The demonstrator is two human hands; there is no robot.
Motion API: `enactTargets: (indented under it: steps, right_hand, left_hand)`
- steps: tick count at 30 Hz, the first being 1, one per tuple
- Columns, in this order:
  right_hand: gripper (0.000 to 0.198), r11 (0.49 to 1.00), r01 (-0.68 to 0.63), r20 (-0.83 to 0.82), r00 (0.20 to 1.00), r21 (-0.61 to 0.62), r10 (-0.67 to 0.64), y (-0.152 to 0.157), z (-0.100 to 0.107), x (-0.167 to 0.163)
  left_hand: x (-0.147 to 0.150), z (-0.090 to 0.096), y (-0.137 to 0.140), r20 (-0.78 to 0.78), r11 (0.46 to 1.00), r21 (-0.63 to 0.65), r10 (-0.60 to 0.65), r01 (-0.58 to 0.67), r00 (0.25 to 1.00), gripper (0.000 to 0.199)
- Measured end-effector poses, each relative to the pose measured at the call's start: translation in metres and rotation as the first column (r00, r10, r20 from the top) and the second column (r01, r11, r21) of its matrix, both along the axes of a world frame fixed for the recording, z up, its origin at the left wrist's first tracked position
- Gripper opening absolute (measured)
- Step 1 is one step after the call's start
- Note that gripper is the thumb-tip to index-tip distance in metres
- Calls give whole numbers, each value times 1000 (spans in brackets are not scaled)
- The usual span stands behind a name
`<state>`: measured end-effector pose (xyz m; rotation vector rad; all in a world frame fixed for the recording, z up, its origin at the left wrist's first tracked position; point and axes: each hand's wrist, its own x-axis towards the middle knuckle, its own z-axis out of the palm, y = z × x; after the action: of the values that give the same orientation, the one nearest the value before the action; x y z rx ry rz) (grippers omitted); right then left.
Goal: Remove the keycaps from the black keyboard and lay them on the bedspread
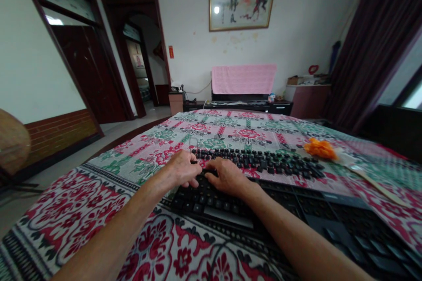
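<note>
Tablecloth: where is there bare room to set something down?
Bare: tablecloth between the loose keys and its far edge, and left of the left forearm. Crowded: keyboard, with left hand and right hand at its far-left corner; and right, by the orange tuft.

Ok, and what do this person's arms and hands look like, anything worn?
The left forearm and right forearm are bare, with no sleeve in view. The left hand and right hand wear no gloves, and no watch or bracelet shows.

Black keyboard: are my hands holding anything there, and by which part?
Cannot tell: the left hand and right hand are at the far left part of the keyboard, but any grip is hidden.
</note>
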<state>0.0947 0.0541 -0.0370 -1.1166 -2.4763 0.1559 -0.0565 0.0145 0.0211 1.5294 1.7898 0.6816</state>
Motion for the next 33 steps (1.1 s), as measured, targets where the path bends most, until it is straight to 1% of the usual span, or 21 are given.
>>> enactTargets:
  steps: [6,10,16,19,22,26,30,33]
  right_hand:
    - [25,1000,-9,-33,999,16,10,-4,-2,0]
    - [24,1000,-5,-40,999,20,6,-5,-2,0]
    - [25,1000,3,-27,1000,25,-2,-6,-1,1]
    - [24,999,3,-34,999,44,-2,-6,-3,1]
    - [25,999,9,-41,999,50,-7,-5,-5,2]
    - [27,999,15,-63,998,44,-12,-6,-7,1]
    - [25,999,2,-80,997,42,2,-8,-6,2]
    - [26,999,-7,-97,995,49,11,-8,-6,2]
  left_hand:
    - [2,-3,-2,-63,999,-20,-30,28,998,18]
    - [2,-6,-2,-83,999,17,-41,42,996,15]
    - [3,-9,-3,-93,999,16,-46,48,995,13]
    - [3,-10,-3,-143,996,75,-42,53,989,13]
    - [2,-12,-2,-191,981,175,-50,84,980,13]
    - [4,-11,-7,-261,967,235,-40,103,964,12]
    - [12,-1,-15,-298,950,291,-21,112,954,13]
    - [11,9,-16,-243,934,347,5,82,970,15]
